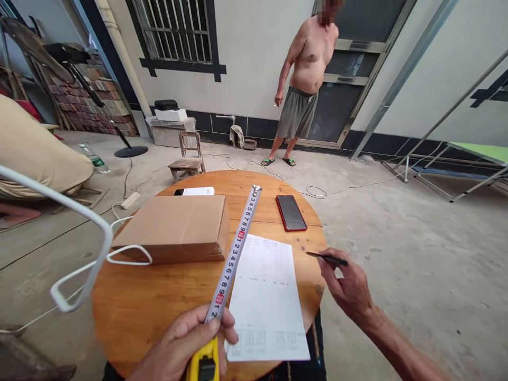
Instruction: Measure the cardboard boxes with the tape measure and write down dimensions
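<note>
My left hand (pixel 198 336) is closed around a yellow tape measure (pixel 204 362), thumb on its blade. The silver blade (pixel 234 259) is pulled out and slants up and away over the round wooden table, crossing the left edge of a printed paper sheet (pixel 268 301). Over the table's right edge, my right hand (pixel 347 286) pinches a dark pen (pixel 327 258), its tip pointing left toward the sheet without touching it. A brown cardboard box (pixel 174 227) lies left of the blade. Beyond the sheet rests a red-cased phone (pixel 291 212), screen up.
A white device (pixel 198 191) lies behind the box on the wooden table (pixel 130 307). At the left a white bent tube (pixel 107 238) reaches over the table. A small wooden chair (pixel 188 159) stands beyond. A person (pixel 309 69) stands by the door; cables cross the floor.
</note>
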The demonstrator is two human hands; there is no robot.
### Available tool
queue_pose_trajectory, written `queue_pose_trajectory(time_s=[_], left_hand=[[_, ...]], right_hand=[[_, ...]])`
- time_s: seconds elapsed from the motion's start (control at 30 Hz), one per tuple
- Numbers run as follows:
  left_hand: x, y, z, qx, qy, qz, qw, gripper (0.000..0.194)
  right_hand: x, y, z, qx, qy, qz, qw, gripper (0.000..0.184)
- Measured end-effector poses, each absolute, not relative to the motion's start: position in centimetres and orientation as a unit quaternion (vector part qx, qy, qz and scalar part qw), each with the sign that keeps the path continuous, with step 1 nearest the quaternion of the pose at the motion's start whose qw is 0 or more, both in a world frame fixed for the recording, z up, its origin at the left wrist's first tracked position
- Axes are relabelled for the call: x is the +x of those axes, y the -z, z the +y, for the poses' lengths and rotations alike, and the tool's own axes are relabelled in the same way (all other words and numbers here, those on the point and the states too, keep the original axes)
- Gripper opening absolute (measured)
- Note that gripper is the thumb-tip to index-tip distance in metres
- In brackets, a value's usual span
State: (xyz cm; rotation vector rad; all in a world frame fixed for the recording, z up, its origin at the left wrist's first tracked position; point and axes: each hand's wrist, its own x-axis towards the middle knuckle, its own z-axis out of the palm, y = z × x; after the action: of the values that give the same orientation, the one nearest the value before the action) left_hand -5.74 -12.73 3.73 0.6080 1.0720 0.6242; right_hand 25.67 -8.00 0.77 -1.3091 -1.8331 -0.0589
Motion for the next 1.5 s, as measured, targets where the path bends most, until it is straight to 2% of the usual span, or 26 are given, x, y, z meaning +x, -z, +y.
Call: queue_pose_trajectory(time_s=[0.13,0.23,0.3,0.37,0.47,0.63,0.7,1.1,1.37,1.5], left_hand=[[-2.7,-4.2,-10.4,0.285,-0.276,0.507,0.765,0.035],[-0.2,-3.7,-8.4,0.292,-0.287,0.483,0.774,0.025],[1.3,-3.2,-7.1,0.29,-0.293,0.465,0.784,0.018],[2.6,-2.7,-5.8,0.28,-0.302,0.453,0.79,0.015],[4.0,-1.8,-4.4,0.278,-0.312,0.44,0.795,0.015],[5.0,-0.4,-3.1,0.283,-0.32,0.42,0.801,0.014],[5.0,0.1,-2.9,0.273,-0.32,0.416,0.806,0.015],[4.6,0.4,-2.6,0.208,-0.291,0.421,0.833,0.024],[4.2,0.9,-2.5,0.198,-0.293,0.413,0.84,0.017],[4.0,0.9,-2.4,0.194,-0.296,0.403,0.844,0.016]], right_hand=[[26.1,-0.6,-9.1,-0.565,-0.092,-0.675,0.466,0.003],[26.0,0.0,-9.2,-0.562,-0.176,-0.653,0.476,0.014],[25.8,0.4,-8.8,-0.562,-0.2,-0.641,0.484,0.018],[25.5,0.7,-8.1,-0.578,-0.202,-0.623,0.488,0.015],[24.9,1.3,-6.8,-0.592,-0.209,-0.598,0.498,0.013],[23.6,2.4,-4.6,-0.569,-0.288,-0.586,0.501,0.021],[23.2,2.5,-3.9,-0.572,-0.308,-0.577,0.494,0.018],[21.5,2.1,-2.2,-0.61,-0.311,-0.577,0.445,0.014],[22.6,2.1,-2.3,-0.609,-0.281,-0.575,0.47,0.012],[22.9,1.9,-2.7,-0.587,-0.292,-0.612,0.442,0.014]])
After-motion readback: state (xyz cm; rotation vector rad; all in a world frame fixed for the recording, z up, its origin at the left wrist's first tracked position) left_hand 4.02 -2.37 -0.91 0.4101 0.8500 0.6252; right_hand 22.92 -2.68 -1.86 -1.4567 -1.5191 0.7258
